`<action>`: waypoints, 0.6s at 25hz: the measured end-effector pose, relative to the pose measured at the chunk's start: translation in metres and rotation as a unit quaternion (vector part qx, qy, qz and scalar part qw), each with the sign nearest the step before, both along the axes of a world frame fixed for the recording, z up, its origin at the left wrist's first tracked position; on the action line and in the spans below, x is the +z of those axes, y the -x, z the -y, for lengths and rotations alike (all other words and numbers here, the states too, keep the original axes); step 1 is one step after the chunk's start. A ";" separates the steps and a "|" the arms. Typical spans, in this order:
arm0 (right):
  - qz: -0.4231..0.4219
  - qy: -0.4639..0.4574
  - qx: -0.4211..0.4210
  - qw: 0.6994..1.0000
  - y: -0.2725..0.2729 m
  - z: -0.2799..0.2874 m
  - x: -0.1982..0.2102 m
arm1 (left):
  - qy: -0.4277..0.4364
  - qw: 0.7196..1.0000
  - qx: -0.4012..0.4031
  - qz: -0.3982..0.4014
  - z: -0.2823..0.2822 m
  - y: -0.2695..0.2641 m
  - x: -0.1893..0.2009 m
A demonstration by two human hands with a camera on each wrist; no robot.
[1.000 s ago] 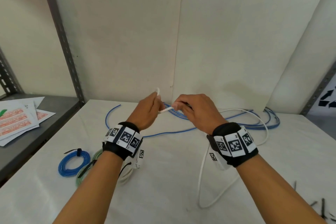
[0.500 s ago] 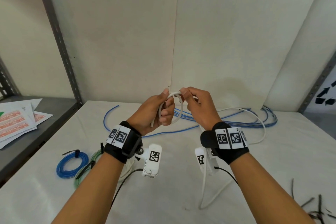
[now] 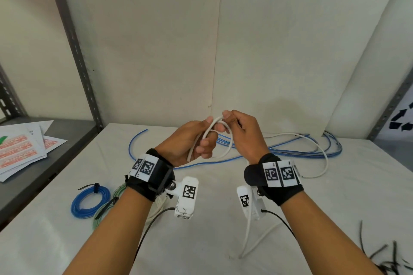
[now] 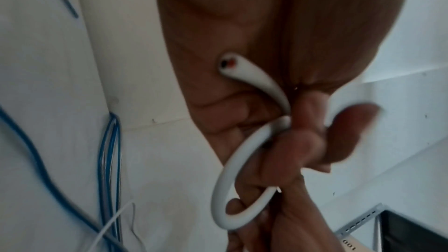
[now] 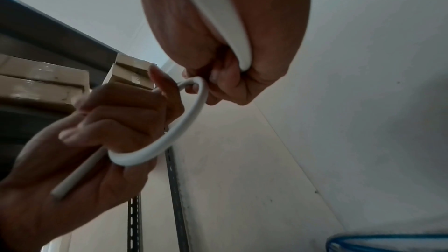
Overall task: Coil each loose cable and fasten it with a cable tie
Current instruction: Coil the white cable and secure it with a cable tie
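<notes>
Done: blue coil (image 3: 90, 202) and green coil (image 3: 107, 209) tied on worktop (image 3: 223, 219). Now: left hand (image 3: 190, 140) grips white cable (image 3: 210, 134) first loop; right hand (image 3: 243, 131) pinches it. Left: long blue cable (image 3: 290, 152), ties (image 3: 388, 257) unused.

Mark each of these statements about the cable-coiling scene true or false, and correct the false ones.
1. Both hands hold the white cable. True: the left hand and right hand grip it.
2. The white cable is already tied. False: only a first loop is formed; its tail trails over the table.
3. A tied blue coil lies left of the left arm. True.
4. The loose blue cable is in the right hand. False: it lies on the table.
5. Cable ties lie at the near right. True.
</notes>
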State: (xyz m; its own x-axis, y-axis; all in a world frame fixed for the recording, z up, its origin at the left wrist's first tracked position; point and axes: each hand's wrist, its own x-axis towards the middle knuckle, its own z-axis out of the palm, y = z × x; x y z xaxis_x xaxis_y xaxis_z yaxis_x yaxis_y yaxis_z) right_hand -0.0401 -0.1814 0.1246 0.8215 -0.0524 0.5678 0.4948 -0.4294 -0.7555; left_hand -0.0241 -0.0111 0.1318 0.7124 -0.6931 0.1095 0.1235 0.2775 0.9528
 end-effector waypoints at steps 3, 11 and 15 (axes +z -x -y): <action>0.008 -0.013 -0.008 1.000 -0.001 -0.002 0.000 | 0.003 0.999 -0.016 -0.049 0.003 -0.001 0.001; -0.142 -0.049 0.039 0.988 -0.004 0.034 -0.010 | 0.329 0.925 0.023 -0.187 -0.049 -0.037 0.001; -0.097 0.170 -0.049 0.979 -0.005 0.044 -0.010 | 0.383 0.897 0.154 -0.159 -0.063 -0.039 0.002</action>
